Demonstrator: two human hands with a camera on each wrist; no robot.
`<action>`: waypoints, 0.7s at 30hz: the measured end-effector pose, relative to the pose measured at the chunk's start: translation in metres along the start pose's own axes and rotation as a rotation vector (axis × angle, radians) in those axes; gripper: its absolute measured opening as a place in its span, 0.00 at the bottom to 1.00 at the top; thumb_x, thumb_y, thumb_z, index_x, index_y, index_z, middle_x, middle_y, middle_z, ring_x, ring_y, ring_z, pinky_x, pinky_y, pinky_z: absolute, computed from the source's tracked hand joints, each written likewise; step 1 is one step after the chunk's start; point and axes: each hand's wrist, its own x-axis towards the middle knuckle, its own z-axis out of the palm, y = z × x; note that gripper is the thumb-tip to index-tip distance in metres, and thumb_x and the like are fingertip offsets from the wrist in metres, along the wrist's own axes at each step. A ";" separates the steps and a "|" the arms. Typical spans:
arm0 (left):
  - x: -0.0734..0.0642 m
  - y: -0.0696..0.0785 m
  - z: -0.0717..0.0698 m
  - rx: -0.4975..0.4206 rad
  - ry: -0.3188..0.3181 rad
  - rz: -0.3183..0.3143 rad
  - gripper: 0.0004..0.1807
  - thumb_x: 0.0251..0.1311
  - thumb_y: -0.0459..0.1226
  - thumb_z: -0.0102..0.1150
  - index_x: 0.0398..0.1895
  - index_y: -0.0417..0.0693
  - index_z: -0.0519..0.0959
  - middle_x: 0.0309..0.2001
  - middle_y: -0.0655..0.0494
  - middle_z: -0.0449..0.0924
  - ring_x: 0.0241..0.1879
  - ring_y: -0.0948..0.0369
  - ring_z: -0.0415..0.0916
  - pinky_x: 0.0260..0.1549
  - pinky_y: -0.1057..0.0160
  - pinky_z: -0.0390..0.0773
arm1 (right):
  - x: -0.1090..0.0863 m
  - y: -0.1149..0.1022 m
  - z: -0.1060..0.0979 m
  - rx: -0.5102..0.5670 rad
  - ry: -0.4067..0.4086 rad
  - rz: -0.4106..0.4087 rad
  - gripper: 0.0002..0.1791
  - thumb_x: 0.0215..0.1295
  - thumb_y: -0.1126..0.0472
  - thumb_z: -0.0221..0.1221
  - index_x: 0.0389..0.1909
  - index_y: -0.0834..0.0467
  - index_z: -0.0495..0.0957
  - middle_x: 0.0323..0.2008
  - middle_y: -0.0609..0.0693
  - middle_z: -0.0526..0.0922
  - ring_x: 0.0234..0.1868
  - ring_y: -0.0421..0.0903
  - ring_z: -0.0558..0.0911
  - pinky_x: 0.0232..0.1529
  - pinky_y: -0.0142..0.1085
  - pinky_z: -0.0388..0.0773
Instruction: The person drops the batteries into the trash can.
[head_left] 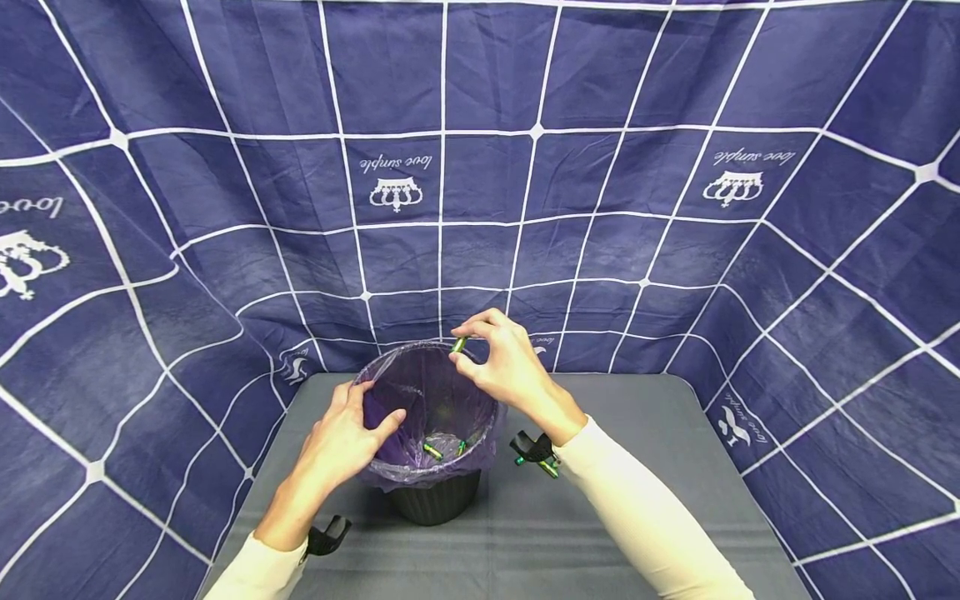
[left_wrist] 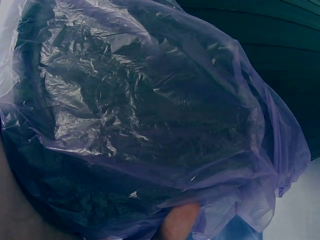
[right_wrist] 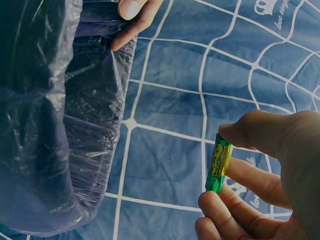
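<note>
My right hand (head_left: 510, 362) pinches a green and gold battery (right_wrist: 219, 164) between thumb and fingertips, above the far right rim of the bin. The black ribbed trash bin (head_left: 435, 500) has a thin purple bag (head_left: 480, 450) folded over its rim. At the left rim, my left hand (head_left: 341, 433) holds the lined edge, its thumb over the opening; one fingertip (left_wrist: 181, 221) shows against the bag in the left wrist view. Inside the bin lie green batteries, one battery (head_left: 432, 451) at the left and another battery (head_left: 461, 448) at the right.
More green batteries (head_left: 548, 469) lie on the grey tabletop (head_left: 600, 517) beside the right wrist, partly hidden by a black wrist strap (head_left: 531, 447). Blue cloth (head_left: 487, 183) with white grid lines hangs behind and along both sides.
</note>
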 end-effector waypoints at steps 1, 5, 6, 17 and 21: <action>0.000 0.000 0.000 0.000 0.000 0.000 0.54 0.80 0.71 0.61 0.92 0.43 0.64 0.88 0.36 0.62 0.75 0.19 0.76 0.68 0.20 0.79 | 0.000 0.000 0.000 -0.003 -0.008 0.005 0.18 0.68 0.59 0.81 0.58 0.57 0.95 0.55 0.54 0.92 0.59 0.56 0.94 0.65 0.52 0.89; 0.001 0.001 0.000 0.002 -0.002 0.000 0.54 0.79 0.70 0.62 0.92 0.43 0.63 0.88 0.35 0.62 0.75 0.19 0.76 0.68 0.19 0.78 | -0.003 0.003 0.000 -0.016 -0.051 0.020 0.20 0.70 0.55 0.81 0.59 0.58 0.95 0.57 0.55 0.91 0.61 0.57 0.93 0.66 0.53 0.89; 0.001 0.000 0.000 0.003 -0.001 0.001 0.54 0.80 0.70 0.62 0.92 0.43 0.63 0.88 0.35 0.62 0.75 0.19 0.76 0.68 0.19 0.78 | -0.004 0.003 0.000 -0.017 -0.061 0.023 0.21 0.71 0.54 0.82 0.60 0.58 0.94 0.57 0.55 0.91 0.62 0.58 0.93 0.67 0.53 0.88; 0.001 -0.001 0.002 -0.006 0.009 0.008 0.54 0.80 0.70 0.62 0.91 0.43 0.64 0.87 0.35 0.63 0.75 0.19 0.76 0.68 0.20 0.79 | -0.021 0.021 -0.009 -0.020 -0.039 0.058 0.18 0.72 0.54 0.80 0.58 0.55 0.95 0.56 0.53 0.92 0.60 0.57 0.94 0.66 0.52 0.89; 0.001 -0.001 0.001 -0.006 0.014 0.012 0.53 0.80 0.69 0.63 0.91 0.43 0.65 0.87 0.35 0.63 0.75 0.19 0.76 0.67 0.20 0.79 | -0.027 0.030 -0.012 -0.024 -0.038 0.081 0.17 0.72 0.55 0.79 0.58 0.54 0.95 0.56 0.53 0.93 0.59 0.56 0.95 0.65 0.52 0.89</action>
